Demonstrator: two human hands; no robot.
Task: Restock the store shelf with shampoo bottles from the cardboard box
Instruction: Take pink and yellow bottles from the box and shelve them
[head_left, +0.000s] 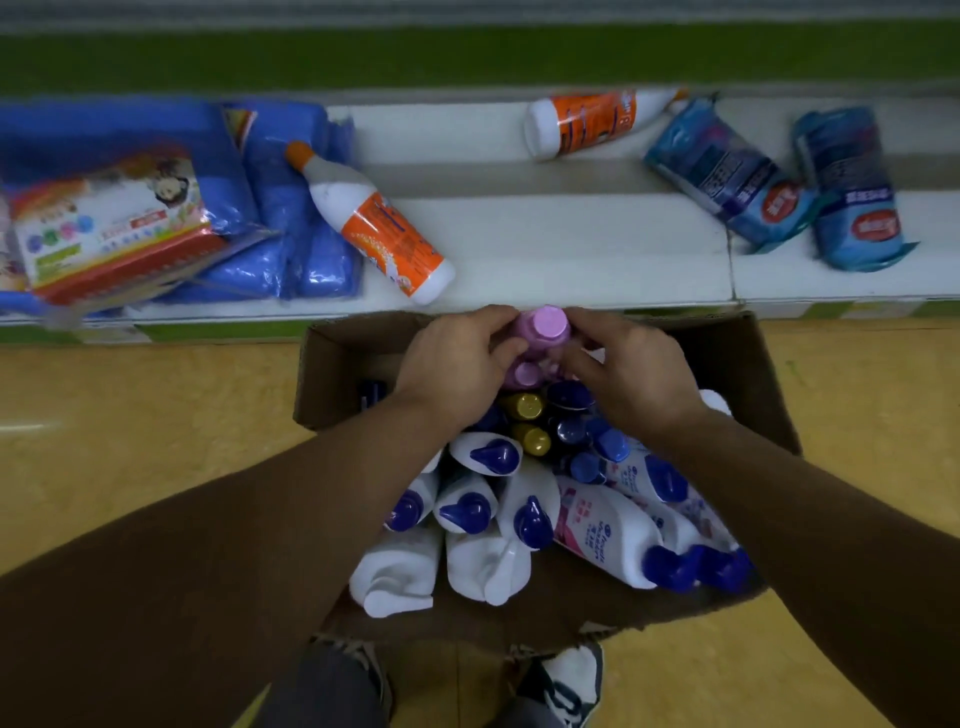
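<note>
An open cardboard box (748, 374) stands on the floor below me, packed with several white shampoo bottles (608, 535) with dark blue caps, plus gold-capped and blue-capped ones. At the box's far end a pink bottle (545, 325) rises above the rest. My left hand (457, 358) grips its left side, fingers curled round it. My right hand (628, 369) grips its right side. A second pink cap (524, 374) shows just below, between my hands. The white shelf (571, 249) runs just beyond the box.
On the shelf lie two white-and-orange bottles (374, 218) (592, 122) on their sides, blue packs (291, 208) and a printed package (104, 223) at left, two blue wrapped packs (732, 182) at right. Yellow floor flanks the box; my shoes (571, 680) show below.
</note>
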